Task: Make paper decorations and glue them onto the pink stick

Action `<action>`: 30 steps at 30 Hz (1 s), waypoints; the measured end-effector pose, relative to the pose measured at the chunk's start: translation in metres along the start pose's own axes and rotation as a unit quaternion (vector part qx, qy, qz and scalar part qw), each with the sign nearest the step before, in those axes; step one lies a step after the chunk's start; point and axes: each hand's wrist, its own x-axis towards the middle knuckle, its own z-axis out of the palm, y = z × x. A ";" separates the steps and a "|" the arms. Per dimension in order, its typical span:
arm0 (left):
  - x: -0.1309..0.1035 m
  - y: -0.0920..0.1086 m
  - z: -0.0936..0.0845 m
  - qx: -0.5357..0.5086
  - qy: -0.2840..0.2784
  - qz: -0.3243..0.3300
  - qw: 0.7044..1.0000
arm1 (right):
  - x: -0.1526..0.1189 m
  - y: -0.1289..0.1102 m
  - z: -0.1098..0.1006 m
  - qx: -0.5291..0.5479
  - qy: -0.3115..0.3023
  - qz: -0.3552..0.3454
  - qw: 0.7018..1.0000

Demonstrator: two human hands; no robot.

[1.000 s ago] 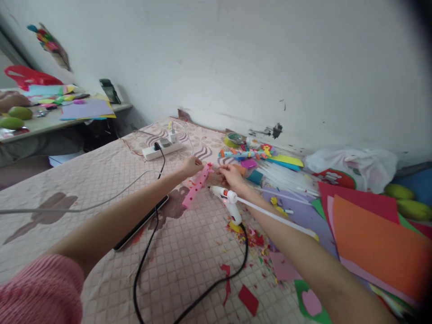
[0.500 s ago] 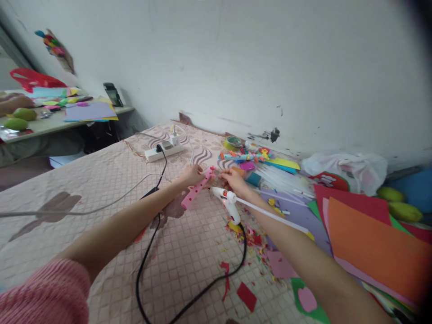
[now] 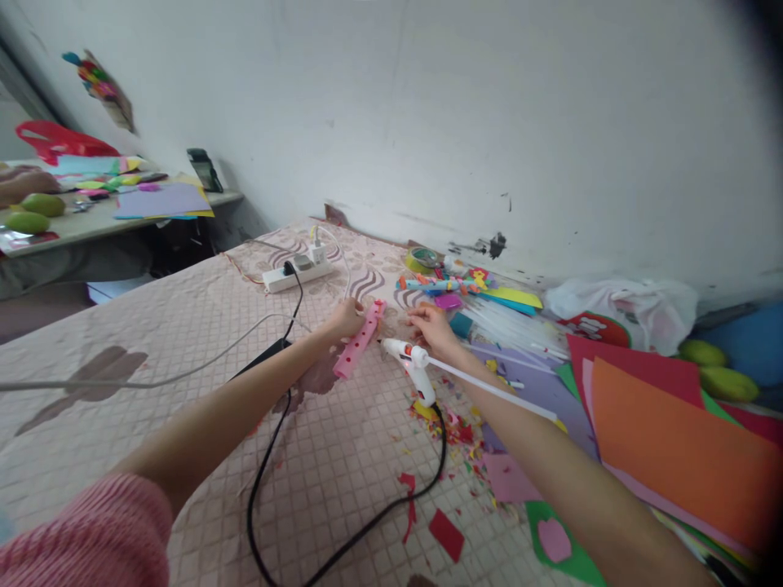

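My left hand (image 3: 347,318) is closed around the upper part of a pink paper tube (image 3: 357,349) dotted with red spots. The tube slants over the table, its lower end toward me. A short gap to the right of the tube is my right hand (image 3: 431,328), its fingers drawn together; anything between them is too small to make out. Just below that hand, a white glue gun (image 3: 418,372) stands with its nozzle pointing left toward the tube. A long clear glue stick (image 3: 489,387) juts out of its back, passing over my right forearm.
A white power strip (image 3: 298,274) lies behind my left hand. The gun's black cord (image 3: 367,531) loops across the front of the table. To the right are paper scraps (image 3: 453,428), glue sticks (image 3: 514,324), orange paper (image 3: 679,448) and a plastic bag (image 3: 624,306). Another person's hand (image 3: 28,184) rests on the far-left table.
My right hand has drawn slightly right, away from the tube's upper end. The pink tube has shifted a little and tilts more steeply in my left hand. The glue gun has stayed put.
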 end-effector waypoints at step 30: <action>-0.169 0.013 -0.013 0.000 0.043 0.261 0.964 | -0.174 0.002 -0.090 -0.065 0.085 -0.124 0.987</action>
